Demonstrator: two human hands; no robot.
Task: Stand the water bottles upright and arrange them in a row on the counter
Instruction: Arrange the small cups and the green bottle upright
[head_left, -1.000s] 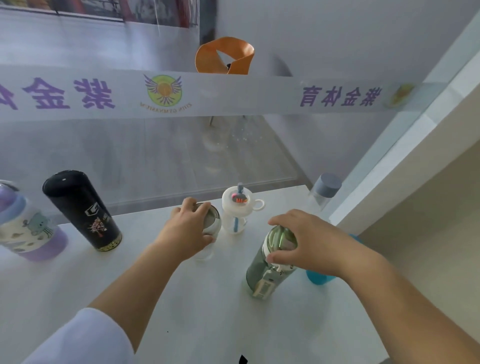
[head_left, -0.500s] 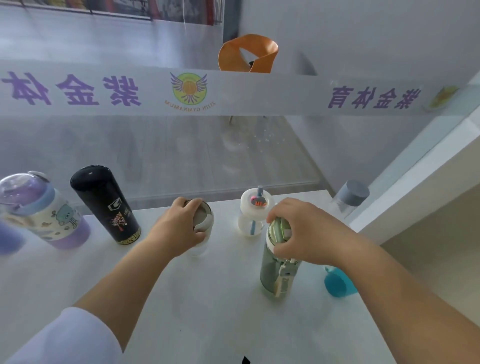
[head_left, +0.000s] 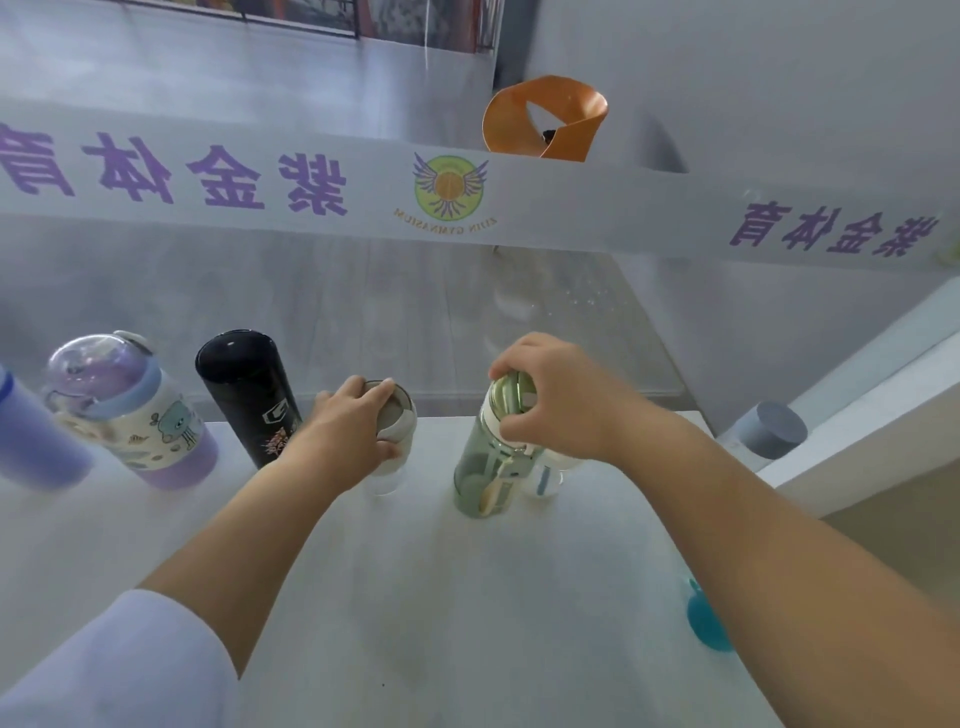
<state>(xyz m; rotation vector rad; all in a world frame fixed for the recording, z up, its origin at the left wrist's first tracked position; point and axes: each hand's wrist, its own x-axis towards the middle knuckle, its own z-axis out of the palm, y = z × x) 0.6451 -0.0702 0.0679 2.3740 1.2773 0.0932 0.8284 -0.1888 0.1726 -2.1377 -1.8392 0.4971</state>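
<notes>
A small clear bottle (head_left: 544, 475) in the middle right is mostly hidden behind the green bottle (head_left: 480, 475) and under the right hand (head_left: 563, 400). Only its lower part and a blue straw show, and whether the two bottles touch cannot be told. At the left edge a blue bottle (head_left: 31, 441) is blurred and cut off by the frame. In the lower right a teal thing (head_left: 706, 626) is half covered by the forearm, so its shape is unclear. At the right a grey-capped bottle (head_left: 771, 428) has a clear body that is hard to pick out against the pale ledge.

The left hand (head_left: 356, 434) has its grip curled over the grey-and-white lid of a clear bottle (head_left: 397, 415) in the centre, and only that bottle's glassy foot shows below the palm. The right hand's grip pinches the pale lid of the green bottle, which is see-through plastic with a cream strap down its side and stands on its base. Left of centre stands a smooth black bottle (head_left: 249, 395) with a printed emblem. Further left is a purple bottle (head_left: 135, 415) with a domed clear lid and a cartoon print.

The white table (head_left: 467, 597) ends at a glass pane (head_left: 311, 301) along the top of the bottles, crossed by a frosted band with purple characters. An orange chair (head_left: 545, 119) shows beyond it. Bare table lies between the forearms in the lower centre. A white sleeve (head_left: 114, 665) fills the lower left corner.
</notes>
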